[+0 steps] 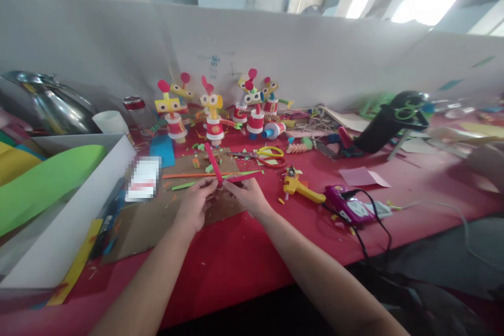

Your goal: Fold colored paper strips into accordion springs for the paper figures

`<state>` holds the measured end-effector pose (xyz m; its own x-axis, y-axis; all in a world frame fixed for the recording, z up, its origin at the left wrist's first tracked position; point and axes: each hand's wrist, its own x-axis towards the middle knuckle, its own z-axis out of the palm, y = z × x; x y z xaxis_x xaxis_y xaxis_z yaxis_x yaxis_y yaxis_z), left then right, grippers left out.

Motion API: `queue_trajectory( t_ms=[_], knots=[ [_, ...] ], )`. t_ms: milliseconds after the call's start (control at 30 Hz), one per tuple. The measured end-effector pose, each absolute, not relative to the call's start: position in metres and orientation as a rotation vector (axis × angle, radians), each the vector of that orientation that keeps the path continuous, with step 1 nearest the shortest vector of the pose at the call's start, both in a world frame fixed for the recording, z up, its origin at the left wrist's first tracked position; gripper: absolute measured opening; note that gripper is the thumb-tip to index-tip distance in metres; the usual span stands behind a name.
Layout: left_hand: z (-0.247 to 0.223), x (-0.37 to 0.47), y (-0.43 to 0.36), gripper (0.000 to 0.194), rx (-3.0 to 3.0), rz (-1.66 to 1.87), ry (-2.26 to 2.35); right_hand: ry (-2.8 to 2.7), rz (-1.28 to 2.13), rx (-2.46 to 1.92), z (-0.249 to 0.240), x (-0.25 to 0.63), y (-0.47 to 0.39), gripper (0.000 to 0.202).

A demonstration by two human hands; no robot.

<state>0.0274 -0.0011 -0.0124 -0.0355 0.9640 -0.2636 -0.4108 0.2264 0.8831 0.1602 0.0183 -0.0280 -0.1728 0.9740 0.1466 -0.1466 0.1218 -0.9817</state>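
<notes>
Red paper strips (213, 161) meet between my two hands, one pointing up and away, the other running off to the right. My left hand (198, 202) pinches them near the joint with thumb and fingers. From the other side my right hand (248, 195) grips the same strips, its fingertips almost touching the left ones. Both hands are over a piece of brown cardboard (137, 226). Just beyond them lie an orange strip (181, 175) and a green strip (183, 186). Scissors with yellow and red handles (270, 153) rest behind the right hand.
Several paper-cup figures (214, 128) stand along the white partition (157, 42). A yellow glue gun (303, 190) and a purple power strip (350, 205) with cables lie on the right. On the left are a white box (74, 220) of coloured paper and a metal kettle (59, 105).
</notes>
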Motion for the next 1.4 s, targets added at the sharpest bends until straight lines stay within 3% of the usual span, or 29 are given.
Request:
queue_trajectory(
  t_ms=[267, 567, 833, 1400],
  knots=[
    [-0.01, 0.019, 0.0, 0.024, 0.808, 1.228, 1.172, -1.294, 1.434, -1.051, -0.022, 0.167, 0.019, 0.035],
    [0.001, 0.02, -0.002, 0.018, 0.676, 1.117, 1.097, -1.506, 1.091, -1.086, -0.028, 0.168, 0.023, 0.032],
    [-0.007, 0.02, 0.001, 0.013, 0.508, 1.209, 1.076, -1.374, 1.337, -0.981, -0.02, 0.165, 0.02, 0.034],
    [-0.009, 0.028, -0.002, 0.028, 0.639, 1.212, 1.134, -1.509, 1.071, -1.04, -0.032, 0.166, 0.023, 0.021]
  ],
)
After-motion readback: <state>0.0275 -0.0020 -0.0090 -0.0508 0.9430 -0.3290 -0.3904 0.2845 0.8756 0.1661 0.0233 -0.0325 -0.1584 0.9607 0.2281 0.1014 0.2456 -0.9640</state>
